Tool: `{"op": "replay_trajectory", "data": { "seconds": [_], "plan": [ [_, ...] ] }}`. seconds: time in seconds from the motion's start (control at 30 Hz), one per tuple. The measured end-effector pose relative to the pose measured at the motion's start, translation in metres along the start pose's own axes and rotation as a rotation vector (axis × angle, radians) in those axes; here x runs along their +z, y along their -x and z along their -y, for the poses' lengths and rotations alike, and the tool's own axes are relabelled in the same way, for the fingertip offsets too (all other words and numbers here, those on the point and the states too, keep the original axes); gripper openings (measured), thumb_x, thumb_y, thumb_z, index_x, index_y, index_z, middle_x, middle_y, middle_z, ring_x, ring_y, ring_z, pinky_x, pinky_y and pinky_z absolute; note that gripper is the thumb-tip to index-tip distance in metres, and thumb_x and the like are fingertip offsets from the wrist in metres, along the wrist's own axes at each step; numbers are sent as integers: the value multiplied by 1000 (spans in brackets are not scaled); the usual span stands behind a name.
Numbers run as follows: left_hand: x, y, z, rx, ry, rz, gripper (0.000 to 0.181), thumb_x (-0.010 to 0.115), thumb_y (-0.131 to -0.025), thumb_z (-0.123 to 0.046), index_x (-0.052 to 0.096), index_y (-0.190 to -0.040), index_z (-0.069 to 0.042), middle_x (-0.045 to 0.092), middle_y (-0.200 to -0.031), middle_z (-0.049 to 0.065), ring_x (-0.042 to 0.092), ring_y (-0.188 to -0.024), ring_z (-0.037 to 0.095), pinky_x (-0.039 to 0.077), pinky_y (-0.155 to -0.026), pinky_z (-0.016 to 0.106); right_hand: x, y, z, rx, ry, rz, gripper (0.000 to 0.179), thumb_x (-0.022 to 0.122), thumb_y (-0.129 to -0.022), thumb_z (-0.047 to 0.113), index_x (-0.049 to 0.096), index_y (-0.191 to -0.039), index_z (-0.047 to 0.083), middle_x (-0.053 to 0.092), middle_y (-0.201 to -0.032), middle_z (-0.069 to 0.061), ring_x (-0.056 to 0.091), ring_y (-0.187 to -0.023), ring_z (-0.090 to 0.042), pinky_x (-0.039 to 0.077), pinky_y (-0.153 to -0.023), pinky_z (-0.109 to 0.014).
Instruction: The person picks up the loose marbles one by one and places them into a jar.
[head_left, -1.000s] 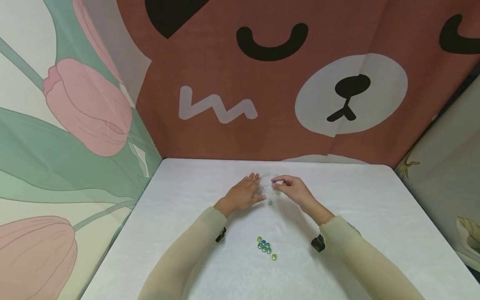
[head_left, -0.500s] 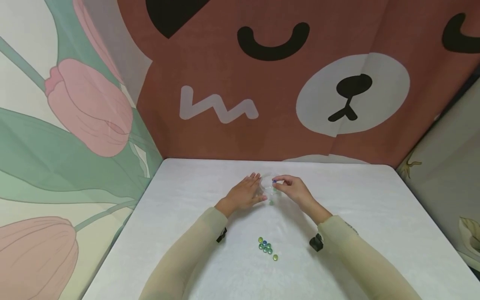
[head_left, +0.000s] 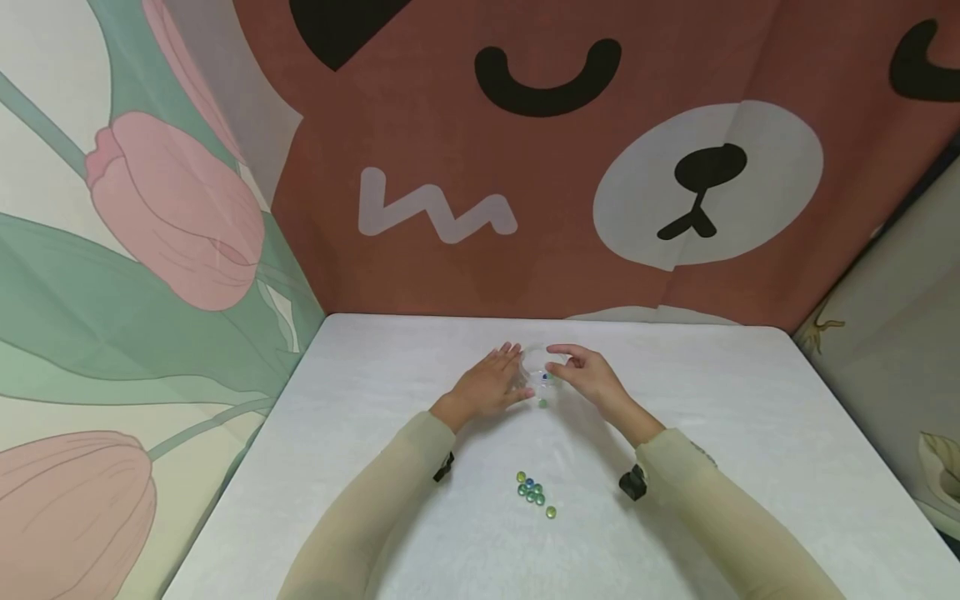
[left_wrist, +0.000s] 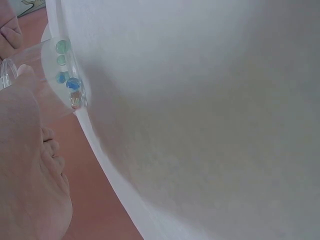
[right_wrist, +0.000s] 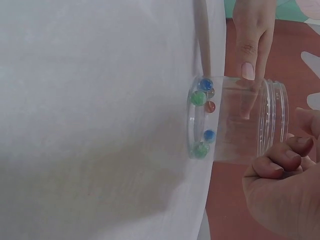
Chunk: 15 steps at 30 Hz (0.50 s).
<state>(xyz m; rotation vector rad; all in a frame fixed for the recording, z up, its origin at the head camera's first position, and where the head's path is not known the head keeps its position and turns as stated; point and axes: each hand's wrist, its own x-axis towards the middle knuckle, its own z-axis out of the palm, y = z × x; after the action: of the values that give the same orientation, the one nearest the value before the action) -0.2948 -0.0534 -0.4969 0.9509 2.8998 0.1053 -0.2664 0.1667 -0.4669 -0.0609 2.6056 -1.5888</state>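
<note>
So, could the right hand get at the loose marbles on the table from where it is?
Probably yes. The right hand seems to hold nothing at the mouth of the jar, and the loose marbles lie uncovered, closer to the person, with the white tabletop unobstructed around them.

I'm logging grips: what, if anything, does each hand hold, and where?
The left hand holds the jar by its side; the right hand holds nothing I can see.
</note>
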Motion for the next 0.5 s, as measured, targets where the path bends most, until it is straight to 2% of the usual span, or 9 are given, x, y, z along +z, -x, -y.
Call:
{"op": "replay_trajectory", "data": {
  "seconds": [0.23, 0.5],
  "plan": [
    [3, -1, 1, -1, 6, 0, 87, 31, -102, -67, 16, -163, -6, 13, -170, 7, 4, -157, 20, 2, -128, 31, 0, 2, -1, 9, 0, -1, 48, 74, -93, 32, 66, -135, 12, 51, -83, 0, 45, -75, -17, 39, -61, -27],
    [4, -2, 2, 0, -2, -1, 88, 30, -102, -68, 15, -162, -5, 13, -170, 7, 5, -157, 21, 4, -128, 32, -4, 7, -1, 3, -9, 12, 46, 75, -93, 30, 66, -135, 13, 51, -79, 1, 45, -72, -17, 39, -58, -25]
  ]
}}
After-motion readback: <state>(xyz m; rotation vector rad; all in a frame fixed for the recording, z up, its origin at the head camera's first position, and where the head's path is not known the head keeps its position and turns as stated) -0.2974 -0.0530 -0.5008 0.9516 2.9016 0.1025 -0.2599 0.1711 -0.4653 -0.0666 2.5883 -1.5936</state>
